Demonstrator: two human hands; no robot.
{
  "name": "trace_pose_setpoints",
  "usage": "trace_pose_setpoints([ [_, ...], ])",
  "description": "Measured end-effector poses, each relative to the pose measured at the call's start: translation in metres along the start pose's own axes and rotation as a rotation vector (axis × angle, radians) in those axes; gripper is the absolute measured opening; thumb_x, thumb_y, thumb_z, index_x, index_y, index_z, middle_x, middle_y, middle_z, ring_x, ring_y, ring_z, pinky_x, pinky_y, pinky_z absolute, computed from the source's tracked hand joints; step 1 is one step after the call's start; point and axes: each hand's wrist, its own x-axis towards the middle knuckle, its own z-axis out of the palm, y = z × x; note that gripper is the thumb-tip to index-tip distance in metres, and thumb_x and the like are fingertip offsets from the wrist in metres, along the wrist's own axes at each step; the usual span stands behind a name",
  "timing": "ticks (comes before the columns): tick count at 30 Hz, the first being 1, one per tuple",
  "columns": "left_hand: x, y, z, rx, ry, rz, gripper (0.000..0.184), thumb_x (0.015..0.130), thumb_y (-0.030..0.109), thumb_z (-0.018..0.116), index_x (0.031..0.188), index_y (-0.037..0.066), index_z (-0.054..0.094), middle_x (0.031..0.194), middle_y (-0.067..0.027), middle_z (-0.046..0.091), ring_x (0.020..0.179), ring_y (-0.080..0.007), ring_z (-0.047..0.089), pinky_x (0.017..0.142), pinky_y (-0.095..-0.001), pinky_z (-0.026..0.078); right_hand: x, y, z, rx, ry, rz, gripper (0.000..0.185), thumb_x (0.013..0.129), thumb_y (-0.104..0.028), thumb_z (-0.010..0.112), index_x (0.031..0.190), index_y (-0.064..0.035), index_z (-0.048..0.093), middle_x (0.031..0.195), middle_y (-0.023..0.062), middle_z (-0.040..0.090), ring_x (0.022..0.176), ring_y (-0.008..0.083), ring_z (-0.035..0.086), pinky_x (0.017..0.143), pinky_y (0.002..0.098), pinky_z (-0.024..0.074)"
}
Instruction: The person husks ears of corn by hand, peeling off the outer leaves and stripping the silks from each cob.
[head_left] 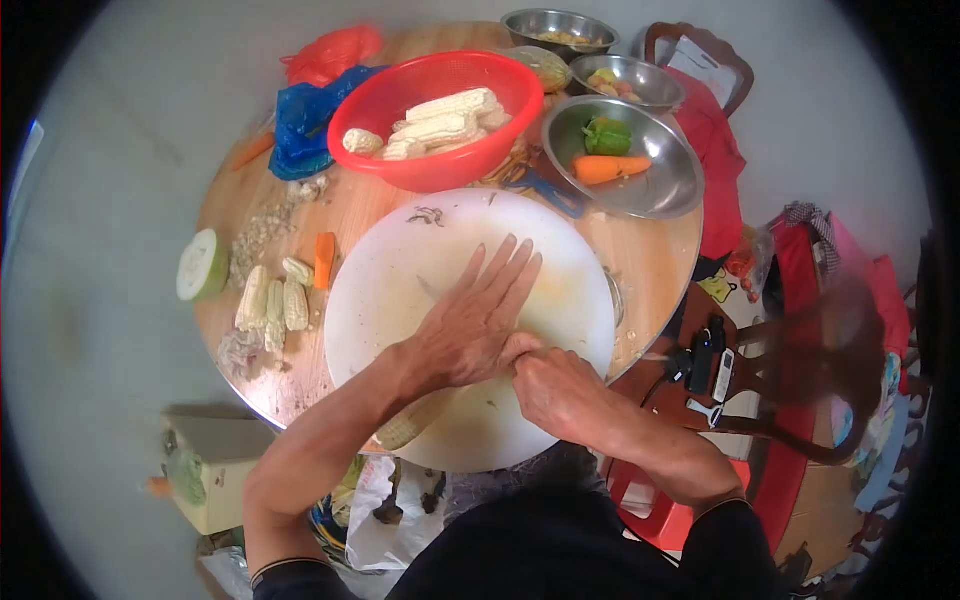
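Observation:
My left hand [478, 318] lies stretched out flat, palm down, over the round white chopping board [560, 260]. My right hand [556, 388] is closed beside its heel, wrapped round a handle that is mostly hidden. A thin grey tip of a knife [427, 289] shows to the left of my left hand; the rest of the blade is covered by that hand. Partly beneath my left forearm, a corn cob [402, 430] rests at the board's near edge. Dark scraps [428, 215] lie at the board's far side.
Behind the board stands a red colander [360, 165] of peeled corn cobs. Steel bowls [672, 195] at the back right hold a green pepper, a carrot and other food. Small corn cobs [275, 305], a carrot piece [324, 260] and a cut pale-green gourd [203, 265] lie left.

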Motion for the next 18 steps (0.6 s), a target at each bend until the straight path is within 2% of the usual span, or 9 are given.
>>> trace_pose_setpoints([
  [2, -0.006, 0.007, -0.014, -0.081, 0.108, -0.043, 0.099, 0.093, 0.051, 0.063, 0.159, -0.008, 0.017, 0.163, -0.0334, 0.023, 0.153, -0.0513, 0.017, 0.125, -0.0594, 0.014, -0.004, 0.000, 0.006, 0.003, -0.067, 0.028, 0.018, 0.085, 0.000, 0.056, 0.099, 0.0081, 0.064, 0.075, 0.0281, 0.068, 0.076, 0.0494, 0.069, 0.071, 0.0558, 0.0563],
  [6, -0.072, 0.071, -0.014, 0.029, 0.234, -0.251, 0.109, 0.088, 0.053, 0.070, 0.159, -0.008, 0.013, 0.163, -0.0341, 0.019, 0.152, -0.0540, 0.015, 0.124, -0.0602, 0.016, -0.007, 0.003, 0.006, 0.026, -0.056, 0.107, 0.018, 0.096, -0.008, 0.053, 0.090, 0.0066, 0.061, 0.076, 0.0280, 0.065, 0.069, 0.0507, 0.065, 0.067, 0.0576, 0.0538],
  [8, -0.107, 0.080, 0.032, 0.094, 0.097, -0.644, 0.116, 0.081, 0.055, 0.077, 0.158, -0.009, 0.017, 0.162, -0.0328, 0.023, 0.152, -0.0518, 0.018, 0.123, -0.0602, 0.020, 0.002, 0.002, 0.007, 0.009, -0.098, 0.135, 0.018, 0.097, -0.010, 0.053, 0.092, 0.0056, 0.061, 0.076, 0.0287, 0.065, 0.070, 0.0502, 0.066, 0.067, 0.0575, 0.0538],
  [9, -0.107, 0.080, 0.031, 0.095, 0.100, -0.648, 0.116, 0.081, 0.055, 0.077, 0.158, -0.009, 0.017, 0.162, -0.0328, 0.023, 0.152, -0.0518, 0.018, 0.123, -0.0602, 0.020, 0.004, 0.009, 0.011, 0.006, -0.068, 0.104, 0.018, 0.099, -0.012, 0.053, 0.094, 0.0040, 0.060, 0.075, 0.0295, 0.064, 0.072, 0.0507, 0.065, 0.066, 0.0574, 0.0527],
  [11, -0.106, 0.083, 0.030, 0.141, 0.191, -0.591, 0.105, 0.074, 0.050, 0.084, 0.150, -0.004, 0.037, 0.152, -0.0289, 0.042, 0.146, -0.0472, 0.034, 0.119, -0.0550, 0.031, 0.001, 0.019, 0.005, -0.008, -0.058, 0.066, 0.019, 0.101, -0.015, 0.053, 0.096, 0.0024, 0.059, 0.074, 0.0303, 0.063, 0.073, 0.0512, 0.065, 0.066, 0.0574, 0.0517],
  [12, -0.105, 0.084, 0.027, 0.139, 0.196, -0.594, 0.105, 0.074, 0.050, 0.084, 0.150, -0.004, 0.037, 0.152, -0.0289, 0.042, 0.146, -0.0472, 0.034, 0.119, -0.0550, 0.031, -0.002, 0.019, -0.010, 0.021, 0.073, -0.001, 0.019, 0.098, -0.015, 0.053, 0.095, 0.0029, 0.059, 0.073, 0.0285, 0.065, 0.072, 0.0503, 0.066, 0.068, 0.0584, 0.0524],
  [14, -0.103, 0.087, 0.022, 0.001, 0.069, -0.701, 0.073, 0.076, 0.048, 0.083, 0.123, -0.002, 0.057, 0.123, -0.0209, 0.061, 0.123, -0.0417, 0.056, 0.098, -0.0506, 0.050, -0.005, 0.024, -0.038, 0.048, 0.224, 0.025, 0.021, 0.099, -0.017, 0.053, 0.093, 0.0023, 0.057, 0.075, 0.0268, 0.067, 0.073, 0.0488, 0.068, 0.069, 0.0592, 0.0524],
  [17, -0.100, 0.085, 0.021, 0.054, 0.106, -0.755, 0.057, 0.076, 0.044, 0.084, 0.108, 0.002, 0.062, 0.101, -0.0144, 0.065, 0.099, -0.0373, 0.066, 0.077, -0.0460, 0.055, -0.002, 0.046, -0.061, -0.052, 0.280, 0.147, 0.025, 0.102, -0.024, 0.055, 0.097, 0.0007, 0.057, 0.083, 0.0276, 0.068, 0.078, 0.0473, 0.068, 0.072, 0.0568, 0.0524],
  [18, -0.100, 0.082, 0.019, 0.053, 0.110, -0.742, 0.057, 0.076, 0.044, 0.084, 0.108, 0.002, 0.062, 0.101, -0.0144, 0.065, 0.099, -0.0373, 0.066, 0.077, -0.0460, 0.055, 0.001, 0.058, -0.061, -0.147, 0.315, 0.117, 0.025, 0.102, -0.024, 0.056, 0.101, 0.0007, 0.059, 0.087, 0.0276, 0.069, 0.080, 0.0466, 0.068, 0.073, 0.0559, 0.0530],
])
